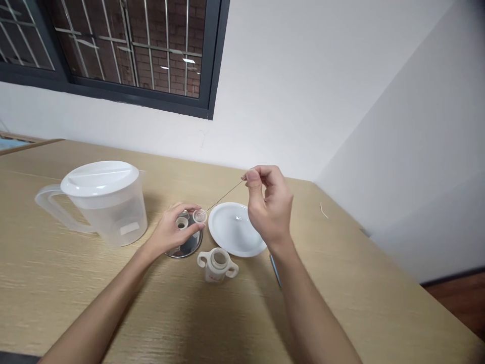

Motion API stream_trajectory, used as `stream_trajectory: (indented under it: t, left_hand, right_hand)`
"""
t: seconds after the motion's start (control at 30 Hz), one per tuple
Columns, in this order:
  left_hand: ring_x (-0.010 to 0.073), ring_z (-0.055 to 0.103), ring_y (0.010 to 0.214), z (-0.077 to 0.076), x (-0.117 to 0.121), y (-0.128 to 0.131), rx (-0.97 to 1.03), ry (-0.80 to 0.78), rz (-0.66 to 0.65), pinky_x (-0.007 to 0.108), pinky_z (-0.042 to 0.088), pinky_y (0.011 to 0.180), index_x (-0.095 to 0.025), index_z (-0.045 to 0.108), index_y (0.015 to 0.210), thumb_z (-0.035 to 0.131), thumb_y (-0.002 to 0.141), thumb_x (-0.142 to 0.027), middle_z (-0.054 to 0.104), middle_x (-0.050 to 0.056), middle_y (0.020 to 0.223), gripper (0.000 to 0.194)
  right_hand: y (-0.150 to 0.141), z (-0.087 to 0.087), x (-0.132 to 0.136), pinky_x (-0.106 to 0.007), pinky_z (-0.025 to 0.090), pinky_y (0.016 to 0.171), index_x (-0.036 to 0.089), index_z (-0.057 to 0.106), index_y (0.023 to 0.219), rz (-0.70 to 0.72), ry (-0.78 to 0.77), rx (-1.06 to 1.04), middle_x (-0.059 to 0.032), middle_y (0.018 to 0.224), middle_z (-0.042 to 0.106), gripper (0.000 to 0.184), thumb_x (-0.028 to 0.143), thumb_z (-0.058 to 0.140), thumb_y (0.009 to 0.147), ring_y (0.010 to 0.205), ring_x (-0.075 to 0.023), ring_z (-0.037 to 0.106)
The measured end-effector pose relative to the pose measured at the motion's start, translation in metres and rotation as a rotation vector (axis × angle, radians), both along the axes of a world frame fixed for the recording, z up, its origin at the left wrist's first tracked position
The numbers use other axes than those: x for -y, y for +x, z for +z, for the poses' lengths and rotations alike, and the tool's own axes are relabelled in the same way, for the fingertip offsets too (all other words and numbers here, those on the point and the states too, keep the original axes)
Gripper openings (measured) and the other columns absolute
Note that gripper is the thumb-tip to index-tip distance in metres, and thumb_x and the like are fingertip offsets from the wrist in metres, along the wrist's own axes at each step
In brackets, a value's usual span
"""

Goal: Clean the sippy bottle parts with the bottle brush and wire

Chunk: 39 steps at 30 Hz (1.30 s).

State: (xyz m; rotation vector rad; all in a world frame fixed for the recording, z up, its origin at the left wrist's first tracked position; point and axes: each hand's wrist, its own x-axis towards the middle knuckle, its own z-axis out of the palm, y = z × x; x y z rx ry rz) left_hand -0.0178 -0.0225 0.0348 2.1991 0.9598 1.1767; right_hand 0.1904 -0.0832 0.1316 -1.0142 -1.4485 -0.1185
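My left hand (pixel 172 231) pinches a small clear round part (pixel 199 216) above a shiny metal bowl (pixel 185 246), which holds another small ring-shaped piece (pixel 182 223). My right hand (pixel 267 202) is raised above a white plate (pixel 235 230), with thumb and forefinger closed on the end of a thin wire-like tool (pixel 224 196). The tool slants down to the left and its far tip meets the clear part. A small white two-handled bottle (pixel 217 264) stands open-topped in front of the bowl, between my forearms.
A translucent plastic pitcher with a white lid (pixel 100 202) stands at the left on the wooden table (pixel 56 283). A thin blue object (pixel 275 270) lies by my right forearm. White walls meet at the table's far right corner; a barred window is above.
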Motion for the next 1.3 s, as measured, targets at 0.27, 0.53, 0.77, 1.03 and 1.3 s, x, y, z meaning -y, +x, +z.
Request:
stream_trajectory:
  t: [0.27, 0.53, 0.77, 1.03, 1.3]
  left_hand:
    - [0.0219, 0.064, 0.097, 0.001, 0.001, 0.000, 0.013, 0.015, -0.019, 0.036, 0.048, 0.088, -0.023, 0.066, 0.111, 0.071, 0.080, -0.042, 0.069, 0.006, 0.105, 0.037]
    - [0.0224, 0.064, 0.098, 0.003, 0.003, 0.001, 0.008, 0.023, -0.030, 0.036, 0.047, 0.090, -0.023, 0.067, 0.112, 0.070, 0.081, -0.042, 0.070, 0.007, 0.105, 0.037]
    - [0.0218, 0.065, 0.097, 0.002, 0.004, 0.002, 0.010, 0.015, -0.039, 0.035, 0.047, 0.090, -0.023, 0.067, 0.113, 0.072, 0.080, -0.041, 0.070, 0.006, 0.106, 0.038]
    - [0.0222, 0.064, 0.101, -0.005, 0.003, 0.006, 0.023, 0.067, -0.057, 0.037, 0.047, 0.093, -0.022, 0.067, 0.113, 0.073, 0.080, -0.039, 0.071, 0.006, 0.109, 0.038]
    - [0.0223, 0.064, 0.101, -0.010, -0.001, 0.005, 0.018, 0.072, -0.053, 0.038, 0.048, 0.093, -0.020, 0.067, 0.111, 0.073, 0.080, -0.040, 0.071, 0.007, 0.108, 0.037]
  right_hand:
    - [-0.003, -0.003, 0.000, -0.034, 0.051, 0.077, 0.022, 0.057, 0.091, -0.027, -0.011, 0.060, -0.0017, 0.086, 0.064, 0.012, 0.029, 0.050, 0.098, 0.082, -0.0158, 0.062]
    - [-0.009, -0.004, 0.000, -0.034, 0.050, 0.076, 0.022, 0.057, 0.091, 0.006, -0.018, 0.069, -0.0018, 0.085, 0.064, 0.011, 0.028, 0.050, 0.098, 0.082, -0.0159, 0.061]
    - [-0.020, -0.012, -0.003, -0.031, 0.049, 0.077, 0.021, 0.058, 0.089, 0.048, -0.015, 0.099, -0.0015, 0.084, 0.064, 0.012, 0.025, 0.050, 0.098, 0.081, -0.0147, 0.061]
    - [-0.030, -0.023, -0.009, -0.028, 0.048, 0.076, 0.020, 0.059, 0.088, 0.101, -0.035, 0.100, -0.0016, 0.084, 0.064, 0.012, 0.022, 0.050, 0.097, 0.081, -0.0138, 0.060]
    - [-0.037, -0.035, -0.017, -0.027, 0.046, 0.074, 0.020, 0.059, 0.088, 0.130, -0.049, 0.147, -0.0018, 0.083, 0.063, 0.014, 0.023, 0.049, 0.097, 0.079, -0.0142, 0.059]
